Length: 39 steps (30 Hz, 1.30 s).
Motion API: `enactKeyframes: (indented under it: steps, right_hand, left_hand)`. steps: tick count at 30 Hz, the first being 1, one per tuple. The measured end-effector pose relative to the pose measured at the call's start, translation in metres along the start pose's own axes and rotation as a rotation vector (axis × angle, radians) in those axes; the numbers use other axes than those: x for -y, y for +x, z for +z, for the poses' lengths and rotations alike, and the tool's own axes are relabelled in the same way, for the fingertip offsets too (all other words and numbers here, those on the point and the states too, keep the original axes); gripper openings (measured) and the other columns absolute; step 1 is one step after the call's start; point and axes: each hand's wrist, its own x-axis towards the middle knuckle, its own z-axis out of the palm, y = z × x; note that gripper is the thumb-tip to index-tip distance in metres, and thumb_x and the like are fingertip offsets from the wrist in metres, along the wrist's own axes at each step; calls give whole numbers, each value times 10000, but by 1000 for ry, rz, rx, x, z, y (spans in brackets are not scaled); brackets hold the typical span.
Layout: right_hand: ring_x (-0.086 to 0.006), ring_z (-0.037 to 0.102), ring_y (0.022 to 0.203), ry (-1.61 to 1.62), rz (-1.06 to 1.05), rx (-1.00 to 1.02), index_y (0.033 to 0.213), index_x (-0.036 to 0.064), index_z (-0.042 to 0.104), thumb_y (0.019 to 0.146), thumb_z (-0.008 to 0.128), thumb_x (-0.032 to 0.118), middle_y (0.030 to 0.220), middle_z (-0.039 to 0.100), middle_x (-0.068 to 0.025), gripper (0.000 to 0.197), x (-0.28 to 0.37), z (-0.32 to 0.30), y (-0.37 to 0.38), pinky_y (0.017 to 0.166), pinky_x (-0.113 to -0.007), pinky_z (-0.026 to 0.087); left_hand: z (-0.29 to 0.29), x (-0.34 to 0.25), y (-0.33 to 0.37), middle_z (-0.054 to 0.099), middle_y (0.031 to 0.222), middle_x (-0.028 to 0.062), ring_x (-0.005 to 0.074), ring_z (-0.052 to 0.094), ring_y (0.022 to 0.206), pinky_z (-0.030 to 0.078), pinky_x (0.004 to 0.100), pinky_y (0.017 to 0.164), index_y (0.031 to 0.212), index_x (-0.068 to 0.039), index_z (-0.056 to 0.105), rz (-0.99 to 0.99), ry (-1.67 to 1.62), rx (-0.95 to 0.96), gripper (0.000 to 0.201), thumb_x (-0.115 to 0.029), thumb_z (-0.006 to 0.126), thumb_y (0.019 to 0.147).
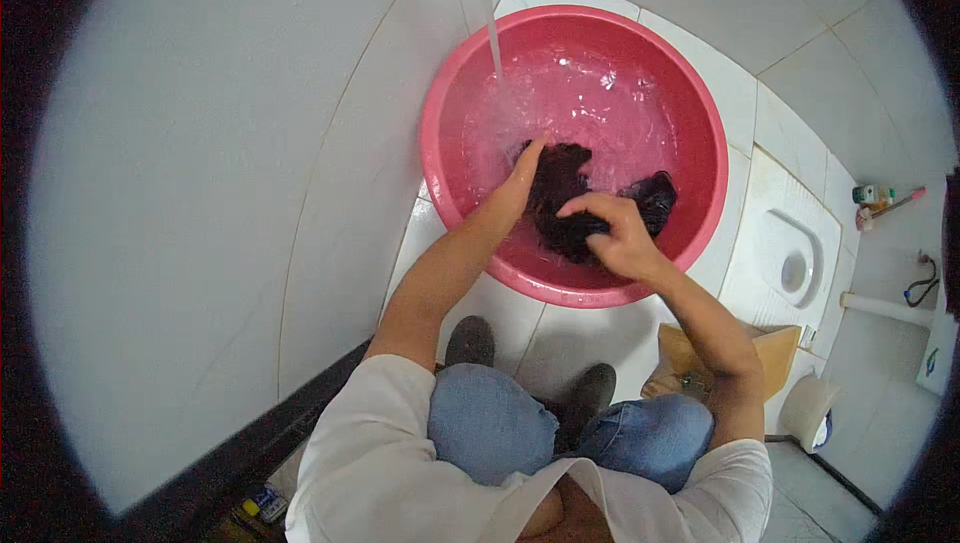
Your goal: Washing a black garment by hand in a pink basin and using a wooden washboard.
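A plain white tiled wall (200, 203) fills the left side of the view, with a dark strip along its foot. Next to it a thin stream of water (493, 38) falls into the left part of a round pink basin (700, 113), which stands on the white tiled floor (520, 318) and holds shallow water.

The left hand (520, 178) reaches into the basin just below the stream, its fingers stretched out flat and pressed against the left edge of a dark wet cloth (565, 198). Whether it grips the cloth or only pushes on it cannot be told, since the fingertips sink into the fabric and water. The cloth lies bunched in the near half of the basin, directly between the two hands and touching both.

The right hand (615, 233) sits on the cloth's right side, fingers curled over and closed on a fold of it, with more of the dark fabric spilling out past the knuckles toward the basin's right wall.

Below, the person's knees in blue jeans (560, 433) and dark shoes (530, 363) show. Further right lie a cardboard box (775, 348), a white floor-level toilet pan (795, 263), and a white pipe (885, 308) by the far wall.
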Motion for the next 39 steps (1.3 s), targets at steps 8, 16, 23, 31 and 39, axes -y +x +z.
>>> enactKeyframes:
  steps: [8, 16, 23, 31, 39]
  right_hand:
    - [-324, 625, 760, -513, -64, -25, 971, 98, 595, 614, 727, 380, 772, 577, -151, 475, -20, 39, -3, 678, -428, 505]
    - [-402, 638, 824, -817, 425, -66, 1066, 63, 607, 779, 575, 316, 890, 655, -223, 384, -118, -35, -39, 761, -497, 499]
    - [-427, 603, 911, -817, 532, -370, 1119, 59, 556, 845, 571, 306, 1014, 618, -222, 369, -98, -92, -35, 770, -506, 480]
    - [-314, 325, 1332, -1163, 227, 540, 1305, 174, 515, 784, 583, 543, 1481, 316, -96, 642, -123, -1, -46, 1002, -554, 314]
    - [-326, 513, 1184, -695, 505, 792, 1263, 203, 582, 820, 579, 551, 1305, 523, -140, 563, -172, -25, -13, 983, -497, 394]
  left_hand:
    - [10, 67, 5, 678, 903, 111, 275, 654, 721, 546, 412, 724, 1000, -91, 651, -207, -186, 3, 418, -458, 474, 904]
    - [68, 76, -15, 644, 927, 140, 265, 637, 860, 544, 435, 796, 984, -37, 598, -106, -72, -348, 290, -291, 468, 928]
    - [30, -5, -15, 542, 1115, 89, 302, 584, 919, 517, 475, 735, 1211, -120, 447, 461, 19, -465, 364, -181, 562, 871]
    - [-11, 25, -10, 525, 1090, 136, 291, 553, 928, 487, 448, 715, 1198, -67, 406, 55, 446, -867, 560, -111, 672, 707]
    - [-83, 89, -5, 478, 1293, 291, 419, 484, 1201, 374, 450, 1019, 1462, -26, 99, 217, 1099, -695, 1026, -327, 734, 714]
